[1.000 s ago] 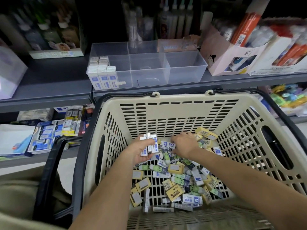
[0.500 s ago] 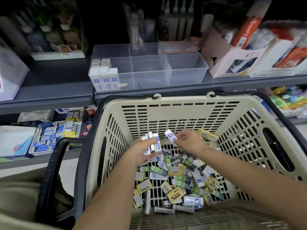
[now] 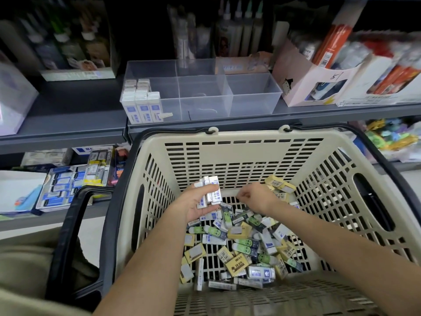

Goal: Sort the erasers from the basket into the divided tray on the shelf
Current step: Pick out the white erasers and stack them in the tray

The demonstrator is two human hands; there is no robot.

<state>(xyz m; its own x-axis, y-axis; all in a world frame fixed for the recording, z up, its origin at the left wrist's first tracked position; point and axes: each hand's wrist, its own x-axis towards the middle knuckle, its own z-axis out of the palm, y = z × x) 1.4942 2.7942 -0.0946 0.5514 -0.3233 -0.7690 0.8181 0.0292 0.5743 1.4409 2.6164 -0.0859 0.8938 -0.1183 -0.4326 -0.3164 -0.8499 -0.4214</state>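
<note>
Several white erasers with blue labels stand upright in tight rows at the left end of a clear divided tray on a grey shelf, set on end probably so more of one kind fit; further compartments sit to the right, by my reading meant for the other kinds. Below the shelf a cream plastic basket with black handles fills the lower view, held close under the tray so the reach upward is short. Inside it the left hand is raised above the pile, fingers and thumb wrapped round a small bundle of matching white-and-blue erasers held side by side, seemingly gathered as one batch of a single kind before a trip to the tray. Just to its right, near but not touching, the right hand hovers with its fingers curled under; seen from the back, it hides whether anything is pinched. Beneath both hands and spreading rightward lies the loose heap of unsorted erasers, green-faced, yellow-sleeved and more white-and-blue ones, jumbled on the basket floor, so most of the sorting looks yet to be done
</note>
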